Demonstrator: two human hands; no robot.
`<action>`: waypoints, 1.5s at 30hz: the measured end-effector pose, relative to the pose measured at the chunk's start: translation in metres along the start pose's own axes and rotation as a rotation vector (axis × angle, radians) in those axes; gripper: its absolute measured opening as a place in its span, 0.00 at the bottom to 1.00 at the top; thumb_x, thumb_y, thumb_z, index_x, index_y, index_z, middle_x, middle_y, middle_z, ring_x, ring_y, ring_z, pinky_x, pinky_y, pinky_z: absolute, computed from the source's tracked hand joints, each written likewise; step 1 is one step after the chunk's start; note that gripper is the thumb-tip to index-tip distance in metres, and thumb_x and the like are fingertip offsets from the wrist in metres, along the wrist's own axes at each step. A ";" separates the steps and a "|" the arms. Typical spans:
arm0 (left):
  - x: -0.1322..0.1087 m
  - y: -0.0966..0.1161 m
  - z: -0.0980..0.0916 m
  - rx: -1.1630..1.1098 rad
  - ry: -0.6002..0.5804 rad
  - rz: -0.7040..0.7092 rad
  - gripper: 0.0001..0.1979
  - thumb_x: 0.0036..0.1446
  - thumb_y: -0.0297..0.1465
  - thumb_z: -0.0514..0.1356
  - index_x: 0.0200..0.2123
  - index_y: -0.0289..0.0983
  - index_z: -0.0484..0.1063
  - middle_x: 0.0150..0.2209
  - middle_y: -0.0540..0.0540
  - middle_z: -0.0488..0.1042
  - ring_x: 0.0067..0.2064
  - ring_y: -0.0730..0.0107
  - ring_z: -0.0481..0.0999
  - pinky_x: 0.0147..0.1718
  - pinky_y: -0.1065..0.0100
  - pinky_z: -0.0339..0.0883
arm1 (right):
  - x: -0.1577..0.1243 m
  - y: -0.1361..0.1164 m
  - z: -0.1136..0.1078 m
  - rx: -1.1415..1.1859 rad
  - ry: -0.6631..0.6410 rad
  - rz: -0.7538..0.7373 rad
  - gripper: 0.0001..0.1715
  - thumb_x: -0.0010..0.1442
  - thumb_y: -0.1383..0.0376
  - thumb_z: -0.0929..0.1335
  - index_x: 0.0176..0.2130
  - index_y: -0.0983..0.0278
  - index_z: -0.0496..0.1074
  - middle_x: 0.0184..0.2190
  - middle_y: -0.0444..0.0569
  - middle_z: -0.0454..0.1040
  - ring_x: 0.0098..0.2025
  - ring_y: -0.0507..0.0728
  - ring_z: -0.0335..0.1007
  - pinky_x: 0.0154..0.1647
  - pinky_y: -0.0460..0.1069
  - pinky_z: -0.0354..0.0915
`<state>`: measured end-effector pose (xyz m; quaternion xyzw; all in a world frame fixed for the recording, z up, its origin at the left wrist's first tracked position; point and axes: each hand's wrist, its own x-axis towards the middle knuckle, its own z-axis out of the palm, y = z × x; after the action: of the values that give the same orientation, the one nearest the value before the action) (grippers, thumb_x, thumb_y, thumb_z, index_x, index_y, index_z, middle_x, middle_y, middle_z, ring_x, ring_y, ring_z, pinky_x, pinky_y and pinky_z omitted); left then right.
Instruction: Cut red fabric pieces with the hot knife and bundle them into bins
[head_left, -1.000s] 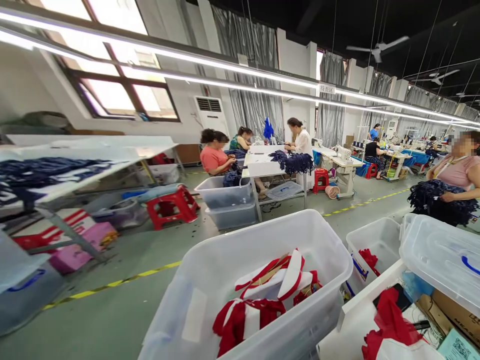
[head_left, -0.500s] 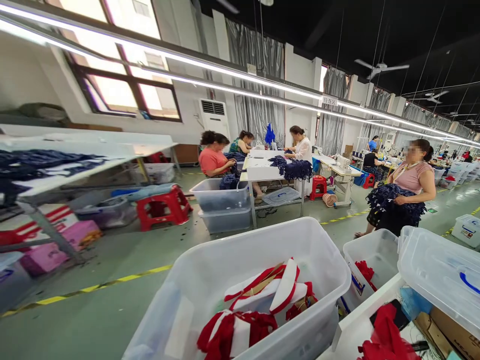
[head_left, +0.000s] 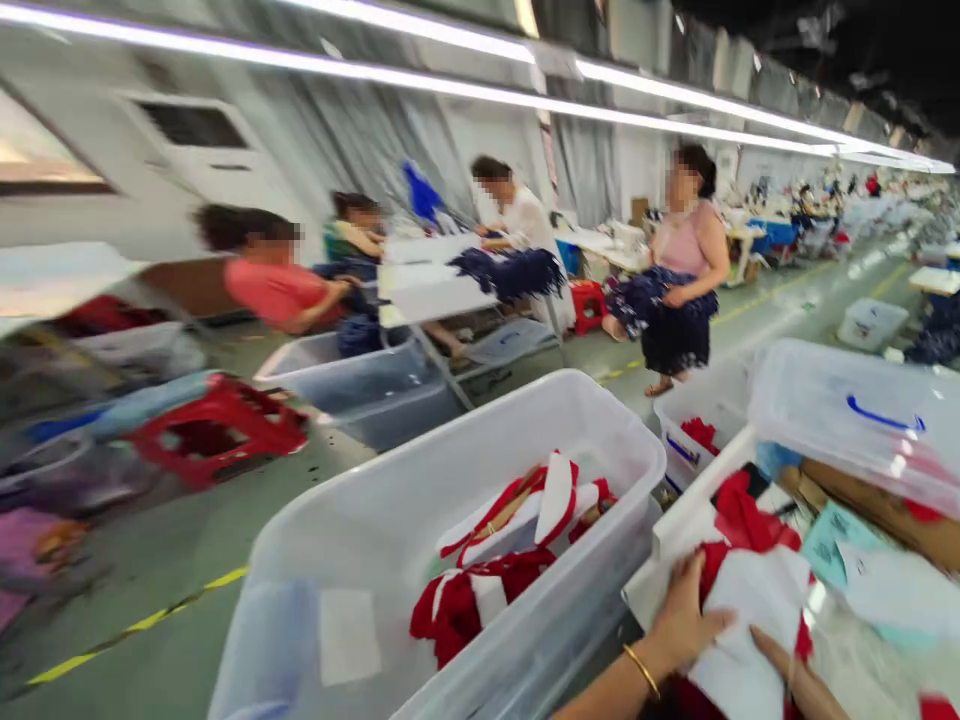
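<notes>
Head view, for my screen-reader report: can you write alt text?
A left hand with a gold bangle and right-hand fingers rest on a white-and-red garment, beside a clear plastic bin of similar pieces. Beyond, seated people sit at a white table while a standing person holds dark blue fabric.

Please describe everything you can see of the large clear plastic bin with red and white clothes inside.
The large translucent plastic storage bin is rectangular and open-topped, with a wide rim and a pale rectangular patch on its near wall. It stands on the green floor. Red-and-white garments lie loosely inside, against its bottom.
</notes>
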<state>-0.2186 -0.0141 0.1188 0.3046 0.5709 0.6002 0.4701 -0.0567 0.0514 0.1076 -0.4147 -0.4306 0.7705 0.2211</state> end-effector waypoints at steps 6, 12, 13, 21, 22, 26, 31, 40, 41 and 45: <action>-0.025 0.009 0.022 0.622 -0.097 0.154 0.07 0.56 0.32 0.61 0.37 0.39 0.79 0.35 0.41 0.74 0.43 0.54 0.71 0.48 0.58 0.61 | 0.002 0.008 0.002 0.408 0.302 0.426 0.28 0.42 0.64 0.80 0.43 0.66 0.73 0.35 0.51 0.81 0.41 0.63 0.79 0.45 0.56 0.75; -0.034 -0.008 0.042 0.737 -0.309 -0.173 0.12 0.55 0.31 0.60 0.42 0.39 0.78 0.18 0.53 0.63 0.25 0.67 0.64 0.32 0.66 0.56 | 0.009 0.013 0.010 0.398 0.374 0.406 0.24 0.39 0.63 0.80 0.36 0.66 0.73 0.31 0.50 0.81 0.35 0.59 0.79 0.39 0.51 0.75; -0.033 -0.013 0.045 0.663 -0.349 -0.218 0.12 0.54 0.31 0.60 0.42 0.38 0.76 0.17 0.56 0.60 0.22 0.70 0.60 0.30 0.67 0.54 | 0.010 0.016 0.011 0.384 0.392 0.403 0.23 0.38 0.64 0.80 0.34 0.66 0.73 0.28 0.48 0.80 0.31 0.57 0.78 0.36 0.50 0.75; -0.040 -0.013 0.048 0.079 -0.446 -0.448 0.09 0.45 0.29 0.63 0.26 0.38 0.63 0.23 0.56 0.60 0.26 0.76 0.57 0.27 0.71 0.50 | 0.009 0.016 0.006 0.376 0.431 0.374 0.22 0.36 0.65 0.81 0.29 0.66 0.72 0.23 0.48 0.79 0.24 0.56 0.75 0.27 0.48 0.74; -0.043 -0.008 0.045 0.109 -0.410 -0.366 0.09 0.43 0.28 0.63 0.24 0.37 0.63 0.25 0.54 0.61 0.28 0.75 0.58 0.29 0.71 0.52 | 0.009 0.013 0.004 0.392 0.433 0.346 0.23 0.36 0.66 0.81 0.32 0.66 0.73 0.27 0.49 0.81 0.29 0.57 0.78 0.31 0.49 0.75; -0.057 -0.001 0.024 0.017 -0.299 -0.181 0.16 0.44 0.35 0.67 0.19 0.36 0.62 0.32 0.47 0.68 0.38 0.67 0.66 0.41 0.67 0.59 | 0.012 0.004 -0.007 0.430 0.468 0.285 0.27 0.37 0.66 0.81 0.38 0.67 0.75 0.34 0.52 0.82 0.39 0.61 0.80 0.39 0.51 0.77; -0.058 -0.020 -0.001 -0.215 -0.190 -0.385 0.27 0.43 0.45 0.68 0.15 0.39 0.53 0.14 0.56 0.55 0.22 0.76 0.57 0.31 0.68 0.59 | 0.007 0.002 -0.017 0.458 0.493 0.300 0.26 0.39 0.65 0.81 0.39 0.66 0.75 0.36 0.52 0.83 0.41 0.62 0.80 0.44 0.53 0.77; -0.012 -0.017 -0.031 0.183 0.087 -0.242 0.30 0.41 0.49 0.66 0.14 0.40 0.48 0.16 0.58 0.45 0.22 0.80 0.44 0.23 0.71 0.42 | -0.006 0.001 -0.023 0.371 0.435 0.340 0.28 0.36 0.62 0.82 0.38 0.66 0.75 0.36 0.53 0.83 0.36 0.62 0.81 0.39 0.52 0.78; -0.008 -0.014 -0.032 0.193 0.097 -0.219 0.30 0.42 0.49 0.65 0.14 0.40 0.48 0.16 0.58 0.45 0.22 0.79 0.44 0.23 0.71 0.42 | -0.006 0.001 -0.023 0.348 0.428 0.335 0.28 0.35 0.62 0.82 0.37 0.66 0.75 0.35 0.54 0.83 0.36 0.62 0.81 0.39 0.53 0.78; 0.010 -0.002 -0.033 0.264 0.074 -0.075 0.27 0.49 0.47 0.61 0.16 0.40 0.47 0.18 0.57 0.45 0.23 0.78 0.45 0.24 0.70 0.47 | -0.005 0.001 -0.026 0.292 0.410 0.313 0.29 0.31 0.63 0.83 0.33 0.66 0.74 0.32 0.54 0.82 0.36 0.64 0.80 0.39 0.53 0.77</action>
<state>-0.2518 -0.0183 0.1092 0.3200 0.6727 0.5129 0.4267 -0.0325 0.0603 0.1018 -0.5870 -0.1924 0.7492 0.2390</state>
